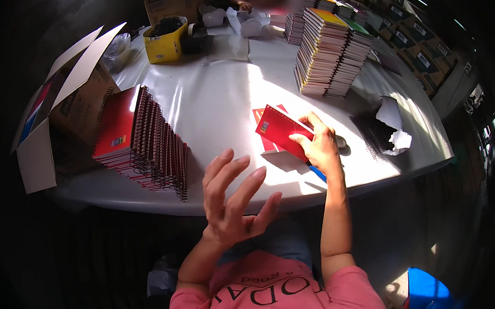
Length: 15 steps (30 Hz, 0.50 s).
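The right hand (321, 149) grips a red spiral notebook (282, 135) by its lower right corner, thumb on the cover and fingers behind, holding it tilted just above the tabletop (216, 105) near the front edge, right of the middle. The left hand (234, 201) hangs open in the air in front of that edge, fingers spread and empty, touching nothing. Under the lifted notebook another red cover (266, 147) lies flat on the white surface. The notebook looks light and thin, its cover stiff enough to stay flat when pinched at one corner, though likely glossy and a little slippery; the plain edge opposite the wire binding seems the safest place to hold it, since the coil could snag or bend. Toward the left edge a row of red spiral notebooks (142, 140) leans beside an open cardboard box (65, 100). Toward the far edge stand tall stacks of notebooks (331, 52) and a yellow box (165, 41). Loose black wire coils (374, 133) and crumpled white paper (394, 126) lie near the right edge.
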Each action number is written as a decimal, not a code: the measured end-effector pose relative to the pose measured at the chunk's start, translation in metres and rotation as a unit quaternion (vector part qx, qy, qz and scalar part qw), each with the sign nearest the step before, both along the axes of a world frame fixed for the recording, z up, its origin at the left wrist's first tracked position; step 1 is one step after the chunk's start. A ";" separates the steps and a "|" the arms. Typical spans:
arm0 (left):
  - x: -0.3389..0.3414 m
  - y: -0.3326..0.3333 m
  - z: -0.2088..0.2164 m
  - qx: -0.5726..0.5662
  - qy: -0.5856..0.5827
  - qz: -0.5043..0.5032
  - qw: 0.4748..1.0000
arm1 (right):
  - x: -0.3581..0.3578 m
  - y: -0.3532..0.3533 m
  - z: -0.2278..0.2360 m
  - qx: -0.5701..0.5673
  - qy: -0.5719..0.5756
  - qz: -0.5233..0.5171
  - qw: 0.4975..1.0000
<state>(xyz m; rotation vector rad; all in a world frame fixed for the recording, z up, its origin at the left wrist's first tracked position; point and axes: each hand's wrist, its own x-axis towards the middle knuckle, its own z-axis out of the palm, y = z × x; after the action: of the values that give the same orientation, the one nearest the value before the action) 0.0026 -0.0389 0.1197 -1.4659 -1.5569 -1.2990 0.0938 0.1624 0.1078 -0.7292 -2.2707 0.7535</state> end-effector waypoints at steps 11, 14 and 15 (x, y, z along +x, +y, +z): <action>0.000 0.064 -0.128 -0.284 -0.043 0.029 0.957 | 0.099 0.049 -0.019 -0.100 -0.059 0.027 0.993; 0.008 0.083 -0.114 -0.276 -0.054 0.047 0.958 | 0.136 0.162 -0.055 0.087 -0.080 -0.304 0.945; 0.009 0.090 -0.116 -0.261 -0.066 0.043 0.962 | 0.145 0.188 -0.069 0.082 -0.144 -0.345 0.924</action>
<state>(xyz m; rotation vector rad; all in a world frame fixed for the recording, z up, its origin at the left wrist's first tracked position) 0.0117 0.0509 0.0034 -1.6163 -2.1422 -0.9922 0.2386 0.3504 0.0393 -1.5184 -2.0541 0.1201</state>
